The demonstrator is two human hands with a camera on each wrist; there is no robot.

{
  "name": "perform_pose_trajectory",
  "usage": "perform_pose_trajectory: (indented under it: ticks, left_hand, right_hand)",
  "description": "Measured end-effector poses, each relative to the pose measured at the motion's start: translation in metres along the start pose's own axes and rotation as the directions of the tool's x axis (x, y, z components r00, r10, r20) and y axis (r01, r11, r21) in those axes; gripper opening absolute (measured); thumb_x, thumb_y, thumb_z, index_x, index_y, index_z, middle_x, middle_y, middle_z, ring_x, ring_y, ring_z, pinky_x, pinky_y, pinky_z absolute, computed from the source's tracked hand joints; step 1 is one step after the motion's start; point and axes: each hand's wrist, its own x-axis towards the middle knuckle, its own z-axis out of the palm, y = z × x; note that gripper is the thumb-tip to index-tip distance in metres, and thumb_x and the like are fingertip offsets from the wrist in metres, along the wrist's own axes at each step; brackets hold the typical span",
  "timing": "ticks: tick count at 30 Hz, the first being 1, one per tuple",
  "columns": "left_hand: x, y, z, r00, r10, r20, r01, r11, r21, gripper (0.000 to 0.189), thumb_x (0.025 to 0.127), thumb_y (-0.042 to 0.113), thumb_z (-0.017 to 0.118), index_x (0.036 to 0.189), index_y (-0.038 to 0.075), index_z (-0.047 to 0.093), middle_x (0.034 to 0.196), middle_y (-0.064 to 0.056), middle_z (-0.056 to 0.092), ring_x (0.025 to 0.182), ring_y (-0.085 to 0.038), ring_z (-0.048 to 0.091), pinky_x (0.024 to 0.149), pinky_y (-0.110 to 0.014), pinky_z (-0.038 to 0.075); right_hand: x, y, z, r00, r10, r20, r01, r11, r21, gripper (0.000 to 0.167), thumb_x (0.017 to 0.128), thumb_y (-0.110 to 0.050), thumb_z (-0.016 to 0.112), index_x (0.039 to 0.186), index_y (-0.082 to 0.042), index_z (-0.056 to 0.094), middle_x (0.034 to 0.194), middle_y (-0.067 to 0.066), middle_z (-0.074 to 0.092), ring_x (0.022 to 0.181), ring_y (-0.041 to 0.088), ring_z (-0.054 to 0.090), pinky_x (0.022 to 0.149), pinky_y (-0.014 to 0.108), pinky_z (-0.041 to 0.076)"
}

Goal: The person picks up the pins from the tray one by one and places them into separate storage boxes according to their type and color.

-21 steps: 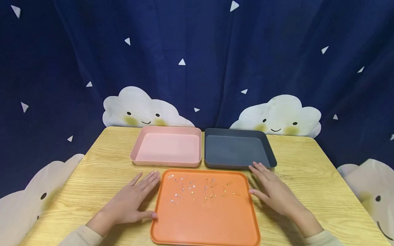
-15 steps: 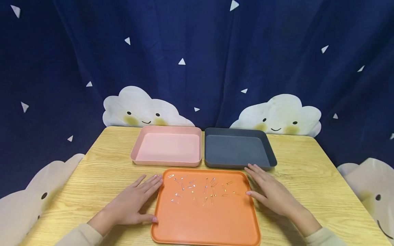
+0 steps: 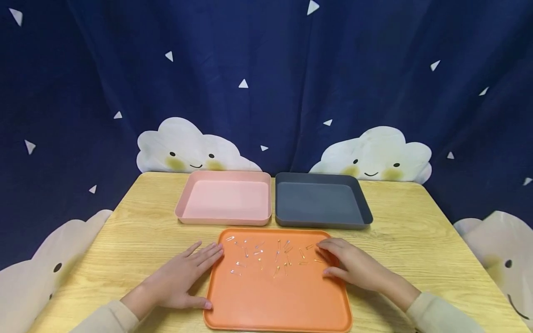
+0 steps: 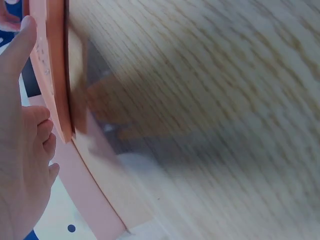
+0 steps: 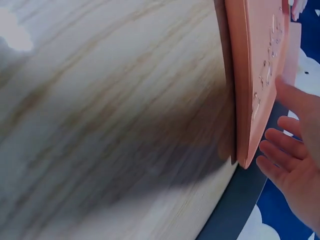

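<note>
On an orange tray (image 3: 275,300) lie several small safety pins (image 3: 246,252), silvery ones toward the left and gold ones (image 3: 302,253) toward the right. My left hand (image 3: 176,277) is at the tray's left edge, its fingertips and thumb tip right at the rim and its fingers fairly straight. Over the tray's right rim reaches my right hand (image 3: 358,266), its fingers loosely bent beside the rightmost gold pins. In the right wrist view the right hand (image 5: 295,145) shows its fingers apart and nothing between them.
Behind the orange tray stand a pink tray (image 3: 226,199) on the left and a dark grey tray (image 3: 320,201) on the right, side by side. All rest on a wooden table (image 3: 408,222), with a blue cloud-print curtain (image 3: 275,92) behind it.
My right hand has moved left from beside the dark grey tray's front corner to over the orange tray's right side. My left hand has shifted slightly right, toward the tray.
</note>
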Motion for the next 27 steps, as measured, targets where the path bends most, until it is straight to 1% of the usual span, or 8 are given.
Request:
perform_pose_trajectory:
  ticks: [5,8,10,13,15,18,23,27]
  left_hand:
    - [-0.001,0.0,0.002,1.0,0.019,-0.015,-0.019,1.0,0.007,0.101,0.078,0.077,0.051,0.143,0.001,0.041,0.147,-0.014,0.047,0.134,-0.027,0.049,0.122,-0.022,-0.011]
    - [-0.001,0.0,0.004,0.999,0.029,-0.02,-0.029,1.0,0.008,0.101,0.078,0.077,0.051,0.143,0.001,0.043,0.147,-0.014,0.048,0.134,-0.027,0.05,0.122,-0.022,-0.01]
    - [-0.002,0.0,0.004,0.999,0.039,-0.024,-0.039,0.999,0.008,0.1,0.078,0.077,0.052,0.142,0.0,0.044,0.146,-0.014,0.048,0.133,-0.027,0.05,0.122,-0.022,-0.01]
    - [-0.003,0.0,0.005,0.999,0.048,-0.024,-0.048,0.999,0.008,0.099,0.079,0.077,0.051,0.141,0.0,0.045,0.146,-0.014,0.048,0.134,-0.027,0.05,0.122,-0.022,-0.011]
    - [-0.003,0.0,0.006,0.999,0.048,-0.019,-0.048,0.999,0.007,0.098,0.079,0.076,0.051,0.141,0.0,0.044,0.146,-0.015,0.048,0.134,-0.026,0.049,0.122,-0.022,-0.011]
    - [-0.003,0.0,0.006,0.999,0.043,-0.013,-0.043,0.999,0.006,0.099,0.079,0.076,0.052,0.141,0.0,0.044,0.146,-0.015,0.048,0.134,-0.026,0.049,0.122,-0.021,-0.012]
    - [-0.003,0.0,0.004,0.999,0.036,-0.003,-0.036,0.999,-0.003,0.099,0.079,0.076,0.052,0.141,0.0,0.044,0.146,-0.016,0.049,0.133,-0.027,0.05,0.121,-0.02,-0.013]
    - [-0.003,0.001,0.003,0.999,0.024,0.023,-0.024,1.0,-0.01,0.099,0.08,0.077,0.049,0.142,0.0,0.043,0.147,-0.015,0.047,0.134,-0.026,0.049,0.121,-0.019,-0.014]
  right_hand:
    - [0.011,-0.001,0.002,0.996,-0.087,-0.001,0.087,0.996,0.029,0.039,0.078,-0.027,0.078,0.11,-0.007,0.066,0.107,0.001,0.068,0.101,0.017,0.063,0.088,0.036,0.054]
    - [0.016,-0.001,0.001,0.994,-0.108,0.022,0.107,0.992,0.066,0.032,0.076,-0.022,0.08,0.103,-0.009,0.068,0.099,-0.001,0.068,0.091,0.012,0.062,0.081,0.029,0.055]
    - [0.019,0.0,-0.001,0.994,-0.095,0.05,0.088,0.989,0.116,0.03,0.074,-0.019,0.081,0.099,-0.009,0.069,0.094,-0.001,0.069,0.085,0.009,0.061,0.075,0.026,0.054]
    - [0.023,0.0,-0.002,0.995,-0.042,0.091,0.025,0.982,0.185,0.027,0.073,-0.014,0.082,0.096,-0.007,0.069,0.088,0.0,0.069,0.077,0.007,0.061,0.068,0.021,0.053]
    - [0.027,0.0,-0.003,0.995,-0.011,0.102,-0.011,0.977,0.215,0.026,0.072,-0.011,0.083,0.093,-0.006,0.069,0.084,0.001,0.069,0.073,0.006,0.06,0.064,0.019,0.053]
    - [0.03,0.0,-0.002,0.995,0.01,0.1,-0.031,0.976,0.214,0.023,0.07,-0.009,0.083,0.088,-0.006,0.069,0.077,0.0,0.067,0.067,0.004,0.058,0.06,0.017,0.051]
    - [0.035,0.001,0.002,0.994,0.029,0.103,-0.05,0.977,0.208,0.018,0.07,-0.009,0.083,0.077,-0.009,0.067,0.065,-0.006,0.061,0.059,-0.004,0.048,0.056,0.013,0.044]
    - [0.039,0.003,0.005,0.993,0.044,0.107,-0.065,0.978,0.199,0.017,0.07,-0.008,0.083,0.07,-0.01,0.066,0.061,-0.008,0.061,0.058,-0.008,0.046,0.054,0.012,0.043]
